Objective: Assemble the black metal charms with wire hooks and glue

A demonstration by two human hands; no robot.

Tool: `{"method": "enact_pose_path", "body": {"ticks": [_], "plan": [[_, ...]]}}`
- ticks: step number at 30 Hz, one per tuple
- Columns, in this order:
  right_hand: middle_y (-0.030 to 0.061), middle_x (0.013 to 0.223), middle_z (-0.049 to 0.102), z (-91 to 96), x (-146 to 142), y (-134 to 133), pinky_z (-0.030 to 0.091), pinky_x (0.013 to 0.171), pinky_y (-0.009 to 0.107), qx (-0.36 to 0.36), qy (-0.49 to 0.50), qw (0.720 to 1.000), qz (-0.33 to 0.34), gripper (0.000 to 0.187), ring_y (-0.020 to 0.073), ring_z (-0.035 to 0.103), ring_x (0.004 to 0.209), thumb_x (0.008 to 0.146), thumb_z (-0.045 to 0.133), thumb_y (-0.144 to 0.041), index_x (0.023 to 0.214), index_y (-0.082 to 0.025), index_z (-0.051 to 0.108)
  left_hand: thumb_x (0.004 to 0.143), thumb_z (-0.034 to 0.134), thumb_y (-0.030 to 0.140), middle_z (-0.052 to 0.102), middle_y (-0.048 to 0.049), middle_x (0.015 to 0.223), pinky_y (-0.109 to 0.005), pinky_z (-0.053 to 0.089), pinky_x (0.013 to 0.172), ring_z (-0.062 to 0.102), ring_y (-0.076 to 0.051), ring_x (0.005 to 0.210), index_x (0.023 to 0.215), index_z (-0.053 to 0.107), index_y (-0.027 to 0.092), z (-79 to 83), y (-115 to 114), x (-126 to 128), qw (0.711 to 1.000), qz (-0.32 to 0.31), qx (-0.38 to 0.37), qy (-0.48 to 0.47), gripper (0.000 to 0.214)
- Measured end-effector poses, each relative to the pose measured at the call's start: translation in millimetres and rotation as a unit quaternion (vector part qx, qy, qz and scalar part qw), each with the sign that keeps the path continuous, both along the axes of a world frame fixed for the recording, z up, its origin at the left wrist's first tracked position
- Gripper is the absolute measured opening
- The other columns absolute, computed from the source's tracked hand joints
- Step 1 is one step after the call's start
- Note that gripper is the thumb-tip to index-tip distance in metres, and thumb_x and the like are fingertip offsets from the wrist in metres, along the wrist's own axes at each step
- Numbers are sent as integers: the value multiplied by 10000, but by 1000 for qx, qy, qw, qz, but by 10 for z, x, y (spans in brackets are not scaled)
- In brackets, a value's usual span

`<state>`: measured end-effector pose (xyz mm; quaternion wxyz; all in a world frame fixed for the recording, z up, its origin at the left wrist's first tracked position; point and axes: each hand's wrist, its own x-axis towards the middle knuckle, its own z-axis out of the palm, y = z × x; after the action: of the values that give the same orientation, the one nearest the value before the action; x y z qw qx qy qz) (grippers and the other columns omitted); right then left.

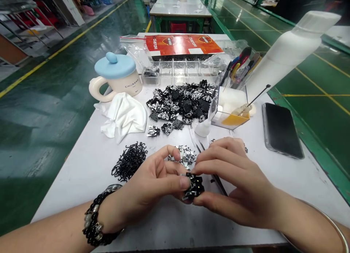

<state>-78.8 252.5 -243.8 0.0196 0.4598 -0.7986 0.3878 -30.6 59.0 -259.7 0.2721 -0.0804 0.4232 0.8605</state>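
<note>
Small black part [193,186], dotted with silver metal bits, was held just above the white table [82,194], pinched between both hands. Its longer side seemed to slant from upper right to lower left, though fingers hid part of it. The left hand [147,189] pressed its thumb [183,182] against the part's left edge, its other fingers curled above. The right hand [237,183] closed in from the other side, its bent fingertips [197,167] gripping the top edge, so neither hand clearly sat nearer. Tweezers [218,183] lay beneath the right hand. Just beyond the hands sat a small heap of silver clips [186,156], with a tangle of black wire hooks [129,161] to the left. Farther on spread a large pile of black-and-silver parts [182,103], beside a white cloth [123,118] and a mug [116,77] with a blue lid. A phone [281,130] lay to the right, near a clear box [229,107]. An orange printed carton [183,45] stood at the far end.
</note>
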Motion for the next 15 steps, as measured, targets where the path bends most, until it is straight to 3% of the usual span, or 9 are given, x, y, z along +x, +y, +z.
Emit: {"method": "enact_pose_path", "body": {"ticks": [8,15], "plan": [[20,909,642,-7,3,-1,342,770,378,-1,16,1000,0,205,176,516,865,818,639,-340,958,-207,571,781,669,80,673,25,724,-215,511,611,639,-108,646,922,385,215,3,-11,31,999,16,-9,43,345],[27,939,631,-28,-22,5,355,780,369,10,6,1000,2,214,179,509,876,821,634,-337,986,-215,574,774,679,92,652,38,695,-179,503,576,618,-80,580,901,436,191,48,3,11,999,30,-19,1,292]]}}
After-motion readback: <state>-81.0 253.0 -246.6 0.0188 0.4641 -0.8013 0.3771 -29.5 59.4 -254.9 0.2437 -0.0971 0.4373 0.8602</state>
